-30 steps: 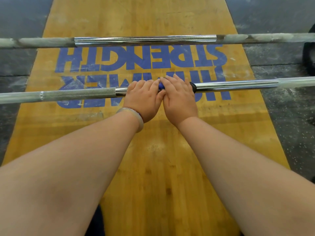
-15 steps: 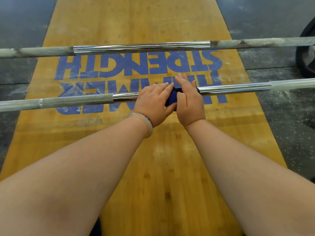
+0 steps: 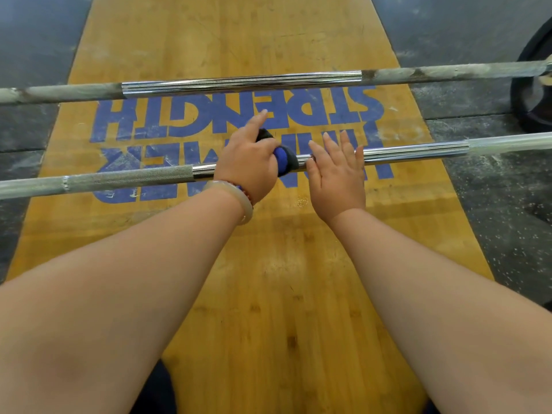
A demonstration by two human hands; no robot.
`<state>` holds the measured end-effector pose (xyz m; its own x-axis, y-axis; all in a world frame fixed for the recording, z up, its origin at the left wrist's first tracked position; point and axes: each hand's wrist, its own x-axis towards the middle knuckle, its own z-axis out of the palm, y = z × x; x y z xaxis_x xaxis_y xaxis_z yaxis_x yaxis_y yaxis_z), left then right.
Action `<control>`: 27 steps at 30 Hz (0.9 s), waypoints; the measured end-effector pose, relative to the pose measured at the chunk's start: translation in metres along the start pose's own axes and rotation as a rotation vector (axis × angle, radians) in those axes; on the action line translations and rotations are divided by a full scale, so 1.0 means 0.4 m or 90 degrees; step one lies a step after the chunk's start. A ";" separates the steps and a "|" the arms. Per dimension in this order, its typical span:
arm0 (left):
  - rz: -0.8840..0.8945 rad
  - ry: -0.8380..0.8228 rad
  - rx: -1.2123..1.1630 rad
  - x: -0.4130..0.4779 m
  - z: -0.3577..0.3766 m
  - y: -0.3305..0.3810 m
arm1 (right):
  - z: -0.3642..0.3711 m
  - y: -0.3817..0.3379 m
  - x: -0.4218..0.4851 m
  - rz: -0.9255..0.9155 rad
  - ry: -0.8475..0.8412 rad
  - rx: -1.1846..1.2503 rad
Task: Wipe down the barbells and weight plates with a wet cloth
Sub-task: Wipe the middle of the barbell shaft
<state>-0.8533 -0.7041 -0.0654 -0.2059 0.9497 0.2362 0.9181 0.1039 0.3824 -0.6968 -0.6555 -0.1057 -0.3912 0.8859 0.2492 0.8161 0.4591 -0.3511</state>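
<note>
Gripping a bunched blue and dark cloth [image 3: 282, 158] just above the middle of the head view, the left hand [image 3: 248, 162] curls round it and holds it on the near barbell [image 3: 403, 152], with the index finger [image 3: 257, 119] sticking out straight toward the top of the frame. The cloth sits on the shiny smooth part of the bar, bulging out from the right side of the hand. Just right of it the right hand [image 3: 337, 177] lies palm down over the same bar, its fingers [image 3: 330, 144] straight and slightly spread, holding nothing. A pale bracelet [image 3: 239, 198] circles the left wrist.

The near barbell runs from the left edge to the right edge. A far barbell [image 3: 239, 83] lies across the upper part of the frame, chalky grey at both ends. A dark weight plate [image 3: 534, 94] shows at the upper right edge. Both bars cross a wooden platform [image 3: 268, 294] with blue lettering [image 3: 209, 118], flanked by dark rubber floor [image 3: 493, 189] dusted white.
</note>
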 end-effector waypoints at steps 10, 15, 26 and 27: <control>0.033 0.008 0.207 -0.035 0.055 -0.022 | 0.009 0.003 -0.005 -0.002 0.045 0.014; 0.046 0.131 0.257 -0.082 0.065 -0.102 | 0.010 0.009 -0.006 -0.006 0.059 0.021; 0.107 0.120 0.289 -0.093 0.103 -0.067 | -0.006 0.013 -0.009 -0.037 -0.011 -0.046; 0.093 0.100 0.303 -0.080 0.088 -0.067 | -0.007 0.013 -0.011 -0.042 -0.022 -0.057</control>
<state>-0.8594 -0.7268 -0.1147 -0.0788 0.9122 0.4020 0.9858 0.1313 -0.1046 -0.6896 -0.6570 -0.1060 -0.4576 0.8568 0.2376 0.8228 0.5094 -0.2522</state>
